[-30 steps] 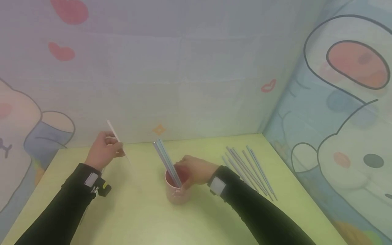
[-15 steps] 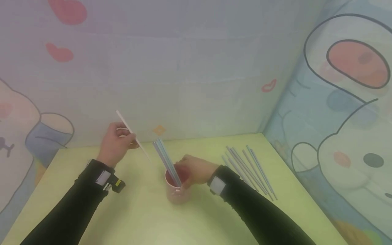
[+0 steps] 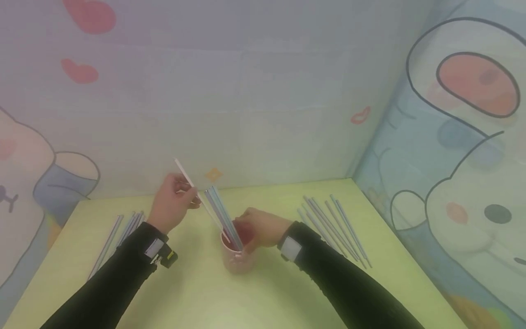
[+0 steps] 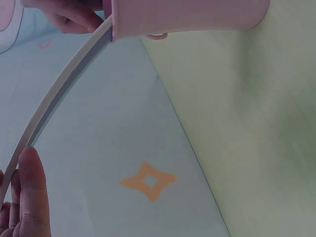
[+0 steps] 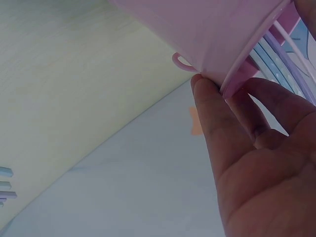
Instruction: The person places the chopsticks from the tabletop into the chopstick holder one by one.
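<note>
My left hand [image 3: 172, 203] pinches a pale chopstick [image 3: 186, 173] near its upper part. Slanting down to the right, that chopstick has its lower end inside the mouth of a pink cup [image 3: 238, 264]. Several blue and purple chopsticks [image 3: 221, 212] lean together in the cup, beside the pale one. With its fingers and thumb at the rim, my right hand [image 3: 265, 227] grips the far right side of the cup. The right wrist view shows fingertips against the cup's wall [image 5: 197, 29] near a small loop handle [image 5: 178, 63]. The cup's bottom inside is hidden.
Loose chopsticks [image 3: 330, 224] lie fanned out on the yellow table [image 3: 263, 301] at the right, partly behind the right forearm. Another group of chopsticks [image 3: 107, 246] lies at the left, partly covered by the left sleeve. A printed cloth [image 3: 287, 91] hangs behind.
My left hand has moved right with the pale chopstick, whose lower end has gone into the cup. The left group of chopsticks has come into sight. My right hand and the cup stay put.
</note>
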The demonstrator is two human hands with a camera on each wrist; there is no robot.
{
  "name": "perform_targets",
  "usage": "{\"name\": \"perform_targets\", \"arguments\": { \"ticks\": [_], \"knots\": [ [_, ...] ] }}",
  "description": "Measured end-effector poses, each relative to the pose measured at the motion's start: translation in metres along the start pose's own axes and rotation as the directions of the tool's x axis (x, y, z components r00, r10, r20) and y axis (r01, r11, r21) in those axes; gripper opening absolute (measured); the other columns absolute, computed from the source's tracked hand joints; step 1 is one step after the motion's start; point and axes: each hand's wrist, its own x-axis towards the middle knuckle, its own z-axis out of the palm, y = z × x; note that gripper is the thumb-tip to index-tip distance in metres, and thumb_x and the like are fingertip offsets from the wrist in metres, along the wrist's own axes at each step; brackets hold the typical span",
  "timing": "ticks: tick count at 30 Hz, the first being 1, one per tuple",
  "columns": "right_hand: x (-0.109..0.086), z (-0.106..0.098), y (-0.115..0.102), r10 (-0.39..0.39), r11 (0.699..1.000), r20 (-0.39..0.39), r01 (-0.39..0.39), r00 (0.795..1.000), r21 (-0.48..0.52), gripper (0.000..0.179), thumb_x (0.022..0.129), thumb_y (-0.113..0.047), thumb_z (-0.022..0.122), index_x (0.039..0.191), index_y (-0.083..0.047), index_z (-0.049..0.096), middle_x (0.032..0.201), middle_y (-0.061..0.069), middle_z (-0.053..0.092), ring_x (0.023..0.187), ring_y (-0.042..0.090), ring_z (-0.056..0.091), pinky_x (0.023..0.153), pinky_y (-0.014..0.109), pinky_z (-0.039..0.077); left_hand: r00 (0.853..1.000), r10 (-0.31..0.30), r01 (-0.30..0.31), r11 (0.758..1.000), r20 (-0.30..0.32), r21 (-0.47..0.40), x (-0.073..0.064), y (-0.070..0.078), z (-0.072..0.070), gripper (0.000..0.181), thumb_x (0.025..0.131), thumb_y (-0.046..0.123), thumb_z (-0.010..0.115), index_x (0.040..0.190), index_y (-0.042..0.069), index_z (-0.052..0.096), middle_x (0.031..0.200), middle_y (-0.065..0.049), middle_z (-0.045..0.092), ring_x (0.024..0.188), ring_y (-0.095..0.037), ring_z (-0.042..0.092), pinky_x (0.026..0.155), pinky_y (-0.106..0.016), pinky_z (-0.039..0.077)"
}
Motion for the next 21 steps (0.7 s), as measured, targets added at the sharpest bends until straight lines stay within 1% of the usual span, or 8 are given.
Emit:
{"name": "perform_targets", "arguments": {
  "ticks": [2,6,8,13,17,21],
  "knots": [
    [0.0,0.0,0.0,0.023,1.0,0.001,-0.023,1.0,-0.019,0.048,0.072,-0.013,0.095,0.115,-0.015,0.074,0.104,0.002,0.072,0.104,0.024,0.063,0.098,0.036,0.048,1.0,0.007,-0.007,1.0,0.01,0.02,-0.002,-0.003,0.003,0.031,0.103,0.007,0.056,0.128,-0.004,0.042,0.105,-0.024,0.064,0.079,-0.026,0.073,0.078,-0.036,0.062],
    [0.0,0.001,0.0,0.055,0.998,0.004,-0.055,0.998,-0.006,0.051,0.071,-0.014,0.095,0.118,-0.016,0.074,0.106,0.002,0.072,0.106,0.024,0.063,0.101,0.038,0.046,0.999,0.013,-0.015,0.999,0.032,0.051,-0.004,-0.009,0.009,0.029,0.103,0.007,0.057,0.126,-0.004,0.044,0.105,-0.024,0.066,0.081,-0.029,0.073,0.078,-0.038,0.062],
    [0.0,0.0,0.0,0.047,0.999,0.005,-0.047,0.999,0.017,0.051,0.071,-0.011,0.095,0.117,-0.015,0.074,0.105,0.003,0.073,0.104,0.026,0.065,0.099,0.037,0.048,0.999,0.013,-0.016,0.997,0.04,0.072,-0.004,-0.012,0.012,0.028,0.103,0.007,0.057,0.125,-0.003,0.045,0.105,-0.024,0.067,0.083,-0.03,0.073,0.077,-0.038,0.062],
    [0.001,0.0,0.002,0.005,1.0,0.004,-0.005,1.0,0.024,0.045,0.071,-0.006,0.094,0.112,-0.013,0.075,0.1,0.004,0.074,0.098,0.026,0.068,0.094,0.032,0.051,0.998,-0.007,0.0,0.994,0.059,0.112,-0.006,-0.019,0.018,0.027,0.102,0.01,0.058,0.125,-0.001,0.048,0.107,-0.021,0.067,0.086,-0.031,0.073,0.076,-0.037,0.061],
    [0.003,0.001,0.003,-0.017,0.999,0.001,0.017,1.0,0.036,0.042,0.071,-0.005,0.093,0.109,-0.012,0.075,0.097,0.002,0.075,0.094,0.024,0.07,0.091,0.029,0.052,0.997,-0.026,0.016,0.992,0.077,0.129,-0.007,-0.024,0.023,0.028,0.102,0.011,0.06,0.125,0.0,0.049,0.108,-0.019,0.065,0.084,-0.026,0.072,0.077,-0.037,0.061],
    [0.003,0.002,0.003,-0.039,0.998,0.0,0.039,0.999,0.048,0.04,0.072,-0.004,0.093,0.108,-0.011,0.075,0.096,0.003,0.075,0.091,0.024,0.071,0.088,0.029,0.054,0.995,-0.034,0.02,0.989,0.095,0.144,-0.008,-0.027,0.027,0.029,0.101,0.013,0.063,0.125,0.002,0.051,0.107,-0.018,0.066,0.082,-0.024,0.071,0.076,-0.038,0.06]
  ]
}}
